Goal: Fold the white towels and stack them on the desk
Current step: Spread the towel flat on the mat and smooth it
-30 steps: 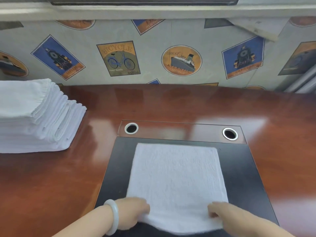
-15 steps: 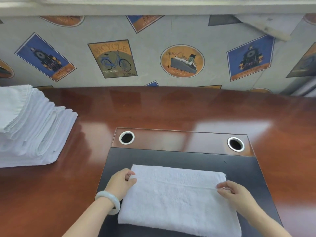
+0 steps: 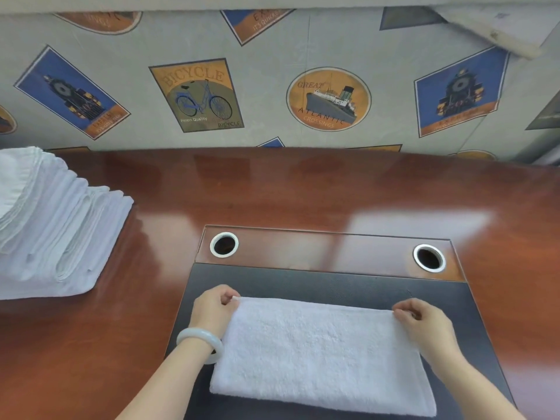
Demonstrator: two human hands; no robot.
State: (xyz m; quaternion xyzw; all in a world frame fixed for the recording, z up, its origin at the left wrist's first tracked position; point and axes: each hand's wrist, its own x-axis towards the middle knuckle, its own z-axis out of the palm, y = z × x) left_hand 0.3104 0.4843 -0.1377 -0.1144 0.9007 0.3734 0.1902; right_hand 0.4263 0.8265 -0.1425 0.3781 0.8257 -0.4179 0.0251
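A white towel (image 3: 321,353) lies folded in half on the black desk pad (image 3: 303,280), its long side running left to right. My left hand (image 3: 213,309), with a pale bangle on the wrist, pinches the towel's far left corner. My right hand (image 3: 424,325) pinches the far right corner. Both corners sit on the far edge of the fold. A stack of folded white towels (image 3: 51,225) rests on the desk at the far left.
The glossy red-brown desk (image 3: 303,192) stretches wide around the pad. Two metal-rimmed cable holes, one on the left (image 3: 224,244) and one on the right (image 3: 429,258), sit just beyond the pad. A wall with printed posters (image 3: 328,100) bounds the desk's far edge.
Both hands carried the towel's near edge away from me and over to the far edge, folding it in half. They now pinch the far corners.
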